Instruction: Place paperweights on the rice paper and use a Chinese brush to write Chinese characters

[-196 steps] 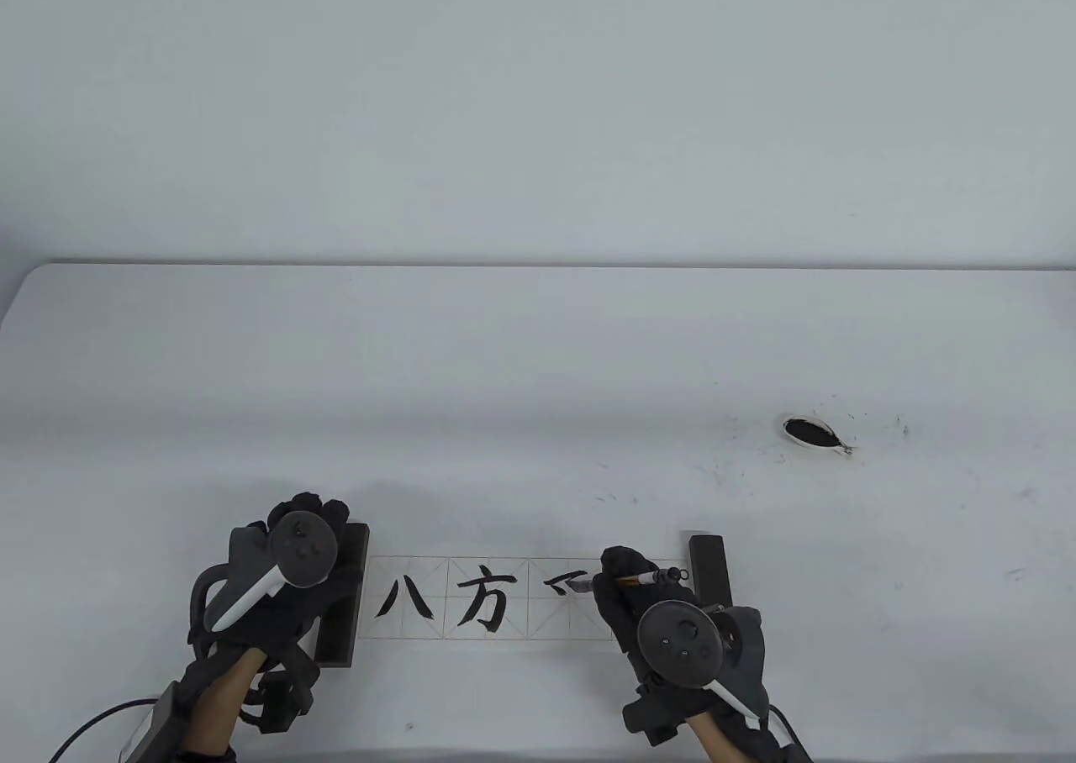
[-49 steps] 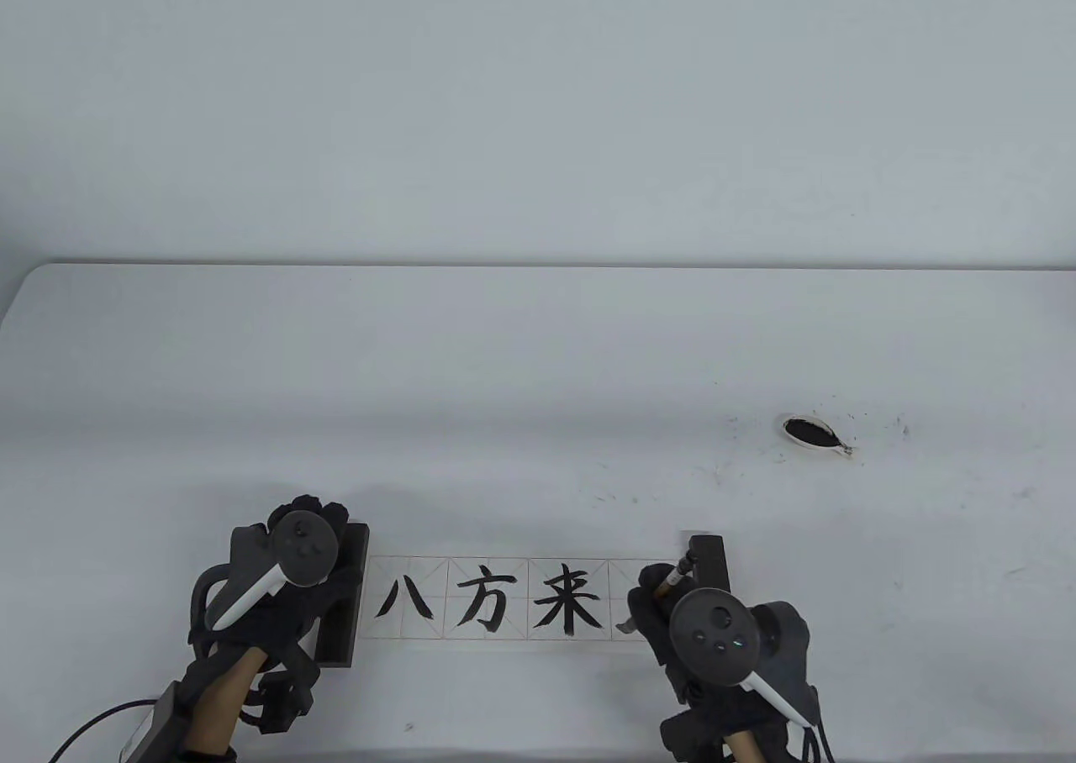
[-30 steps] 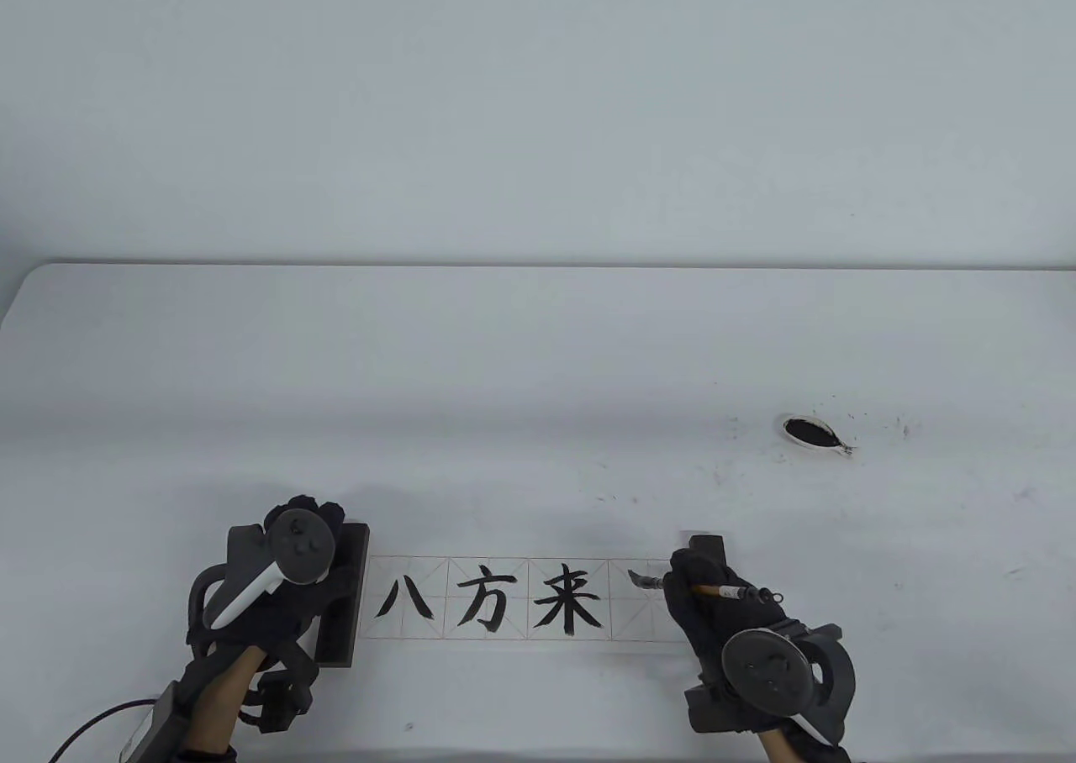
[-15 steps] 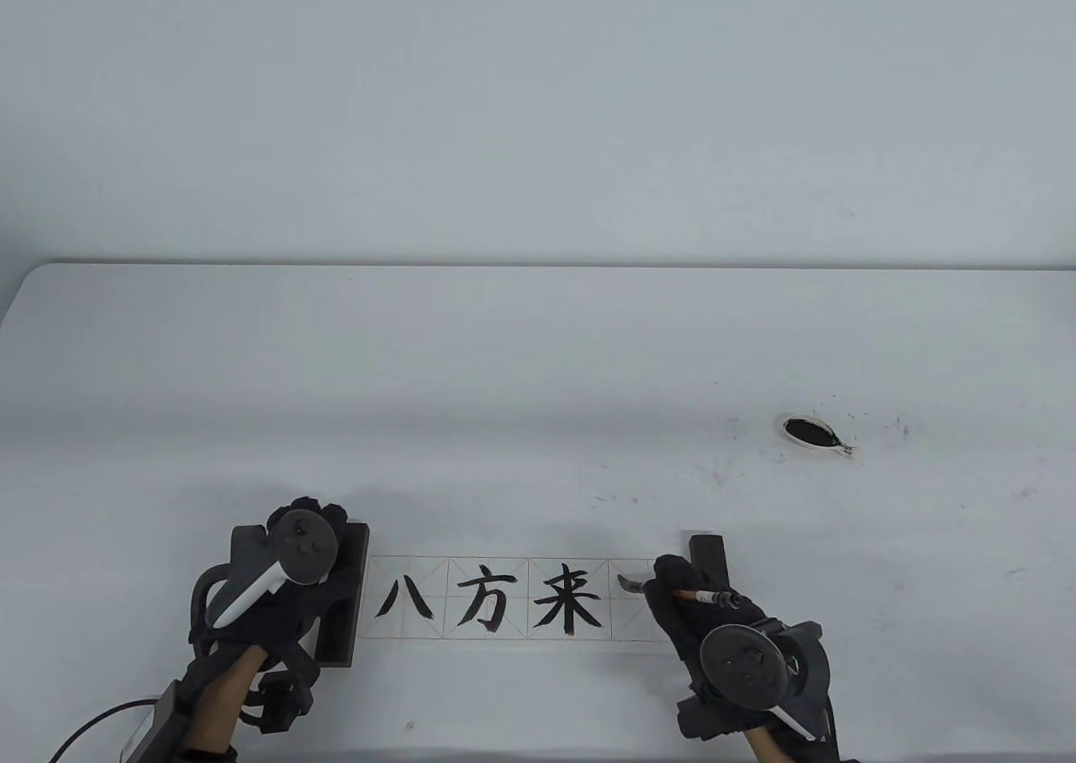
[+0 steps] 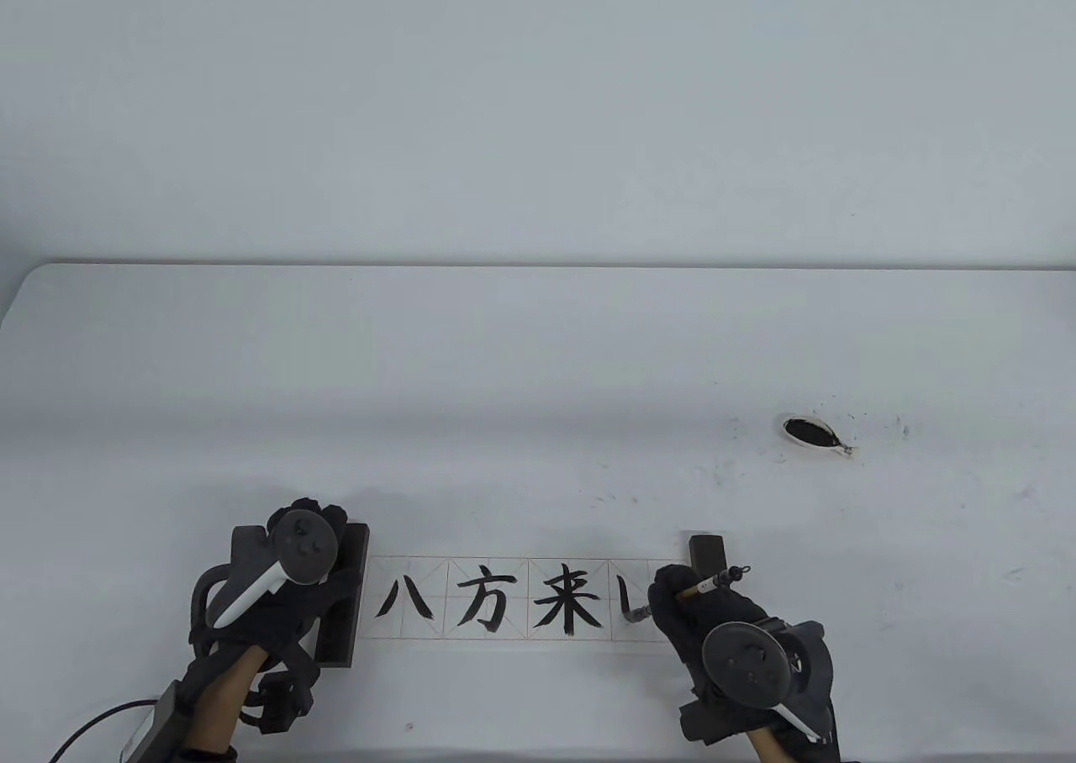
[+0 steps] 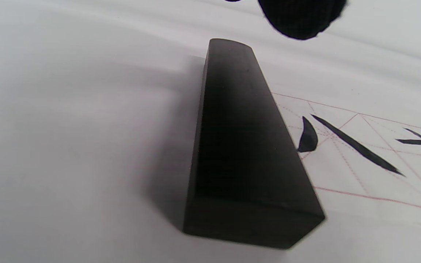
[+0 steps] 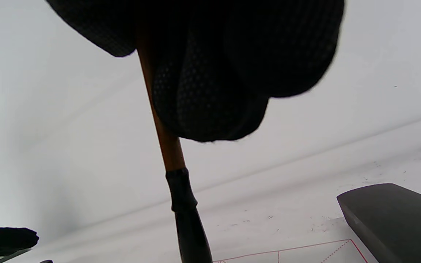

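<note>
Since half a second ago our right hand (image 5: 702, 620) has drawn toward us, and a fresh vertical stroke now stands in the fourth square of the rice paper (image 5: 504, 599), after the three finished characters. We see the paper strip lying along the near part of the table (image 5: 538, 360), close to the front edge, with wide bare surface behind it up to the far edge. One paperweight (image 5: 349, 595) sits on the strip's left end, the other paperweight (image 5: 708, 555) on its right end. Well apart, to the right and farther back, the ink dish (image 5: 811, 434) rests among scattered ink specks.

Our right hand grasps the brush (image 5: 706, 586), fingers curled round its brown shaft; the dark tip meets the paper at the foot of the new stroke, and the shaft leans up and to the right. Our left hand (image 5: 277, 595) lies on the left paperweight, back upward; whether its fingers are straight or curled we cannot tell. In the left wrist view one fingertip (image 6: 302, 18) hangs beyond the block's far end.
</note>
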### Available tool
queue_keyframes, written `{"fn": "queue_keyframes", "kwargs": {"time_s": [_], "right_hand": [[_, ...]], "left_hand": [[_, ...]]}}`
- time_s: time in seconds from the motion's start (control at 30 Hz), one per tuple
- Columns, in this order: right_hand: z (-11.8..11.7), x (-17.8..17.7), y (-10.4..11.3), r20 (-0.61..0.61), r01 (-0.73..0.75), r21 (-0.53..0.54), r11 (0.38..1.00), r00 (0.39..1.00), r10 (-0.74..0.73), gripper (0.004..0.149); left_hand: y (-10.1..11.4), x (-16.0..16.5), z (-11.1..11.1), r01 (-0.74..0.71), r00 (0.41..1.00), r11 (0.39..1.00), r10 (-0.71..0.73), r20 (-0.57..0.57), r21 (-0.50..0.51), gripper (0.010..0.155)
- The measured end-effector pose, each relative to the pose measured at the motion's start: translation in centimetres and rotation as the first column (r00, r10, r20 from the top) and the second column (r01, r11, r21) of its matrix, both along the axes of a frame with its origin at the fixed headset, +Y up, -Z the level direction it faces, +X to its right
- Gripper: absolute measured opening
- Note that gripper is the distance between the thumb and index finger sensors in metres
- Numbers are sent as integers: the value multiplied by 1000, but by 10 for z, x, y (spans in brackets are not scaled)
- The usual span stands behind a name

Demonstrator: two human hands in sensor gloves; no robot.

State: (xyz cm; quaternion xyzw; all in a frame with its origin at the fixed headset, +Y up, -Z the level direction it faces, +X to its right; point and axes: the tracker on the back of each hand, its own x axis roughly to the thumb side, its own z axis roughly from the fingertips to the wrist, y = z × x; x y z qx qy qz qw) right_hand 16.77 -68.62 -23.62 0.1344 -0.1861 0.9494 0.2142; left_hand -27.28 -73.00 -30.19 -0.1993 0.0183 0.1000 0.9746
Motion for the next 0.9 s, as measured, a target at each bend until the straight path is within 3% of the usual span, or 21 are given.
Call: {"fn": "queue_keyframes", "kwargs": {"time_s": [0.5, 0.9], "right_hand": [[-6, 3, -3, 5, 11, -80, 997, 1000, -11, 43], [-5, 8, -1, 101, -28, -53, 998, 994, 33, 43]], "left_hand": [[-1, 0, 0, 0, 1000, 1000, 0, 2, -5, 83], [-1, 0, 0, -1, 1000, 1000, 1, 1, -7, 84]]}}
